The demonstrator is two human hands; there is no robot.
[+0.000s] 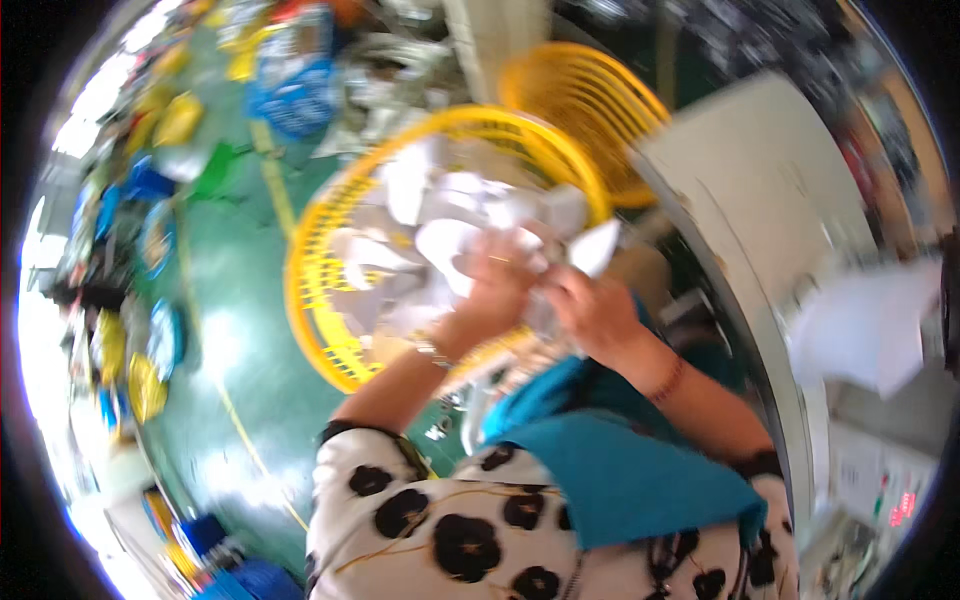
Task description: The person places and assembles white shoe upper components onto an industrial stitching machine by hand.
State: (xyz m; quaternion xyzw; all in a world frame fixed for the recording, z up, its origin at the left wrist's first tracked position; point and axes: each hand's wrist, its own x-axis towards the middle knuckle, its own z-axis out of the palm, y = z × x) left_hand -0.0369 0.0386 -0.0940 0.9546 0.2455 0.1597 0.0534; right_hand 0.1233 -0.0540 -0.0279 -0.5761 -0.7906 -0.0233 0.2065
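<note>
My left hand (pixel 500 272) and my right hand (pixel 598 312) come together over the near right side of a large yellow plastic basket (pixel 312 325). Between them is a thin white piece (pixel 596 248) with a pointed end, like cut cloth or sheet. The right fingers pinch near its lower end. My left fingers curl in beside it, blurred by motion, and seem to grip it too. Many similar loose white pieces (pixel 405 190) fill the basket, some right under my left hand. Their exact material cannot be made out.
A second yellow basket (pixel 585 95) stands behind the first. To the right is a pale worktable (pixel 745 160) with white paper (pixel 865 325) beside it. Blue bags (pixel 292 95) and yellow bundles lie on the green floor (pixel 225 290) to the left. A teal cloth (pixel 630 480) covers my lap.
</note>
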